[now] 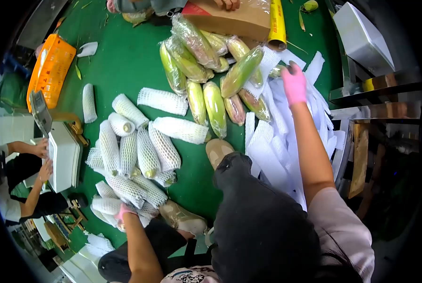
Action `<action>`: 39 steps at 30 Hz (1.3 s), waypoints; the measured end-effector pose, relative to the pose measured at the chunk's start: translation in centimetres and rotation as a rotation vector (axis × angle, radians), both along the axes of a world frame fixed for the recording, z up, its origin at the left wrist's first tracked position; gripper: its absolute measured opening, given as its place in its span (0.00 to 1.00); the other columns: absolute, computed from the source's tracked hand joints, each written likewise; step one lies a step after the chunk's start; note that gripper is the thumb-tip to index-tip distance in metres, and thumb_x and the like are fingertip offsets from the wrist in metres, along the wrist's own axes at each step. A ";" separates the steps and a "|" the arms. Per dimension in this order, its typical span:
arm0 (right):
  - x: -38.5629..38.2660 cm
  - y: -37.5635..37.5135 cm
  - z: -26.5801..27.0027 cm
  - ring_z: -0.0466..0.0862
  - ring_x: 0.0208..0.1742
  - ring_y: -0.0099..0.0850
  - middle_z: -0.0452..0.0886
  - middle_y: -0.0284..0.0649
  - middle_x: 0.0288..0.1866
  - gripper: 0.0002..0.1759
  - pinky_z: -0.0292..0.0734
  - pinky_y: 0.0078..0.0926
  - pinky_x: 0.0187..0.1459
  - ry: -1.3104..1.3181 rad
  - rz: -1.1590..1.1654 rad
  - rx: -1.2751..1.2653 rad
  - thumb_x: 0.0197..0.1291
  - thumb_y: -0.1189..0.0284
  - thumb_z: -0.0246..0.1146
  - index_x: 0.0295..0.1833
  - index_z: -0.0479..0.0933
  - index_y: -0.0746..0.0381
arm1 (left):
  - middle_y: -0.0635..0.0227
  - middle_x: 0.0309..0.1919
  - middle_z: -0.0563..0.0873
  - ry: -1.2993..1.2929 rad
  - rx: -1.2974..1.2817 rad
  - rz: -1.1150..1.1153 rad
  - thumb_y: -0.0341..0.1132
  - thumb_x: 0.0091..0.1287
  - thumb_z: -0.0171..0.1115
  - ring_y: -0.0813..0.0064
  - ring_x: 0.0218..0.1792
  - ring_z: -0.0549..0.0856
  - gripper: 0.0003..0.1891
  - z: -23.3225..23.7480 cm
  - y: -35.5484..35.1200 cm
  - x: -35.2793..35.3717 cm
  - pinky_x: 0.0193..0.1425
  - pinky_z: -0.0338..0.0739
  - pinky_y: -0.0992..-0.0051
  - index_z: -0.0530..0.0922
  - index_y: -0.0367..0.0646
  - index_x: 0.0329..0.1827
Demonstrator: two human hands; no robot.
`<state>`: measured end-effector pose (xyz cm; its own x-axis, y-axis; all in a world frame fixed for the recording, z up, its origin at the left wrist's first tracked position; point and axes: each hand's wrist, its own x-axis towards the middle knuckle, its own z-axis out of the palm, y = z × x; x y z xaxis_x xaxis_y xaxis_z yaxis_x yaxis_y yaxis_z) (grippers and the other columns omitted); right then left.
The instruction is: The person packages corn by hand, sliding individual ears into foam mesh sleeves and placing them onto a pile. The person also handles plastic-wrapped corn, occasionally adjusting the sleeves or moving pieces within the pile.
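My right hand (295,85), in a pink glove with dark fingertips, reaches over the white foam net sleeves (272,153). Its bent fingers close on the end of a green ear of corn (277,71), partly covered by a sleeve. My left hand (126,214), also gloved in pink, is closed round the end of a net-sleeved ear of corn (106,205) at the pile's near edge; its fingertips are hidden. More sleeved ears (126,151) lie heaped above that hand. Between my hands, film-wrapped ears of corn (215,108) are piled on the green surface.
A cardboard box (230,21) and a yellow roll (277,23) stand at the far side, by another person's hand. An orange crate (53,66) is at left. Another person handles a white box (64,155). A foam box (364,35) and metal frame (376,112) are right.
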<state>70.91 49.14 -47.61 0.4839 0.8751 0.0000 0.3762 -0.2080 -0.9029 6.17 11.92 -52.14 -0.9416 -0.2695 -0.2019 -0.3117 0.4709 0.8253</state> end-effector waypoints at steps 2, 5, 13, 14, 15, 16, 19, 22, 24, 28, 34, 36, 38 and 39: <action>0.1 4.2 -2.4 0.81 0.56 0.44 0.81 0.51 0.54 0.30 0.73 0.29 0.58 -0.213 -0.051 -0.290 0.55 0.62 0.66 0.60 0.74 0.70 | 0.49 0.70 0.65 -0.083 -0.461 -0.017 0.40 0.54 0.70 0.54 0.68 0.68 0.45 5.9 4.5 8.0 0.71 0.63 0.62 0.57 0.49 0.76; -0.3 7.0 -6.9 0.81 0.51 0.50 0.82 0.54 0.51 0.34 0.73 0.32 0.57 -0.072 -0.139 -0.135 0.49 0.55 0.68 0.56 0.76 0.69 | 0.50 0.74 0.57 0.650 -0.308 -0.451 0.32 0.58 0.65 0.57 0.72 0.62 0.44 3.1 5.5 9.2 0.76 0.55 0.63 0.52 0.42 0.77; -13.6 -9.0 12.6 0.77 0.48 0.22 0.80 0.36 0.50 0.11 0.72 0.22 0.49 0.602 0.606 0.124 0.59 0.73 0.63 0.47 0.79 0.63 | 0.55 0.69 0.68 1.090 0.134 -2.086 0.40 0.50 0.69 0.44 0.67 0.67 0.37 21.8 22.2 31.8 0.70 0.55 0.43 0.70 0.47 0.67; -13.8 -10.1 13.0 0.76 0.52 0.23 0.79 0.35 0.50 0.16 0.70 0.24 0.53 0.797 0.699 -0.030 0.58 0.71 0.63 0.52 0.78 0.62 | 0.58 0.69 0.68 1.048 0.151 -2.181 0.44 0.49 0.70 0.48 0.67 0.68 0.37 22.5 23.9 33.2 0.69 0.56 0.43 0.71 0.51 0.66; -15.1 -10.7 12.8 0.77 0.50 0.22 0.79 0.34 0.47 0.20 0.72 0.21 0.50 1.327 0.764 0.040 0.59 0.70 0.63 0.57 0.75 0.62 | 0.55 0.69 0.68 0.956 0.246 -2.222 0.44 0.49 0.68 0.47 0.67 0.68 0.38 22.0 25.8 34.2 0.70 0.58 0.47 0.70 0.48 0.67; -15.1 -10.5 13.6 0.78 0.47 0.21 0.79 0.33 0.46 0.20 0.73 0.20 0.46 1.424 0.631 -0.118 0.58 0.70 0.64 0.56 0.75 0.61 | 0.53 0.68 0.68 0.768 0.500 -2.219 0.46 0.55 0.65 0.48 0.67 0.67 0.35 20.3 27.7 34.8 0.71 0.58 0.52 0.69 0.45 0.67; -14.5 -8.2 11.6 0.78 0.39 0.20 0.79 0.32 0.43 0.15 0.74 0.18 0.38 1.424 0.613 -0.281 0.58 0.70 0.66 0.49 0.75 0.61 | 0.50 0.66 0.69 0.219 0.826 -2.084 0.50 0.67 0.55 0.52 0.67 0.68 0.31 14.2 30.0 35.5 0.71 0.60 0.62 0.67 0.38 0.68; -15.4 -8.3 3.2 0.77 0.35 0.20 0.79 0.32 0.43 0.10 0.74 0.19 0.37 0.821 0.655 -0.133 0.58 0.74 0.67 0.44 0.76 0.63 | 0.52 0.58 0.75 -0.097 0.756 -1.872 0.56 0.75 0.42 0.61 0.61 0.73 0.32 9.0 28.1 36.3 0.68 0.64 0.68 0.67 0.33 0.66; -15.8 -8.7 0.3 0.76 0.35 0.20 0.79 0.32 0.38 0.06 0.74 0.19 0.40 0.330 0.574 -0.157 0.59 0.77 0.65 0.39 0.76 0.66 | 0.55 0.52 0.78 -0.147 0.702 -1.631 0.55 0.74 0.44 0.64 0.55 0.76 0.31 3.8 26.1 36.5 0.62 0.67 0.69 0.69 0.33 0.63; -16.1 -9.0 0.4 0.77 0.38 0.20 0.79 0.33 0.38 0.09 0.74 0.19 0.43 0.668 0.454 0.096 0.61 0.72 0.65 0.44 0.76 0.64 | 0.60 0.43 0.80 -0.365 0.610 -1.476 0.50 0.73 0.51 0.71 0.44 0.78 0.25 5.3 25.2 36.9 0.51 0.72 0.72 0.72 0.33 0.55; -11.3 -5.8 4.5 0.81 0.42 0.29 0.82 0.36 0.41 0.15 0.78 0.31 0.49 0.727 0.776 -0.320 0.63 0.66 0.62 0.51 0.78 0.61 | 0.65 0.42 0.81 -0.753 0.850 -1.279 0.42 0.68 0.59 0.74 0.39 0.80 0.17 8.9 30.7 33.6 0.42 0.76 0.73 0.75 0.39 0.52; -9.1 -3.3 2.2 0.83 0.46 0.37 0.83 0.44 0.46 0.18 0.77 0.34 0.51 -0.026 0.771 -0.260 0.58 0.66 0.64 0.53 0.77 0.62 | 0.62 0.46 0.82 -0.926 0.878 -1.307 0.41 0.67 0.61 0.71 0.44 0.82 0.21 11.2 32.7 33.3 0.46 0.78 0.72 0.72 0.38 0.57; -7.7 1.0 1.6 0.81 0.53 0.49 0.81 0.53 0.51 0.22 0.76 0.38 0.54 -0.307 0.329 0.078 0.53 0.67 0.66 0.55 0.77 0.59 | 0.57 0.52 0.82 -1.154 0.740 -1.463 0.41 0.66 0.62 0.69 0.51 0.83 0.29 9.5 34.5 33.4 0.52 0.79 0.72 0.67 0.34 0.66; -6.9 3.7 2.2 0.81 0.52 0.49 0.82 0.52 0.51 0.22 0.76 0.38 0.54 -0.310 0.291 0.101 0.53 0.67 0.66 0.55 0.77 0.59 | 0.57 0.52 0.82 -1.115 0.644 -1.557 0.40 0.66 0.62 0.68 0.50 0.83 0.28 8.9 35.3 34.1 0.52 0.79 0.72 0.68 0.33 0.64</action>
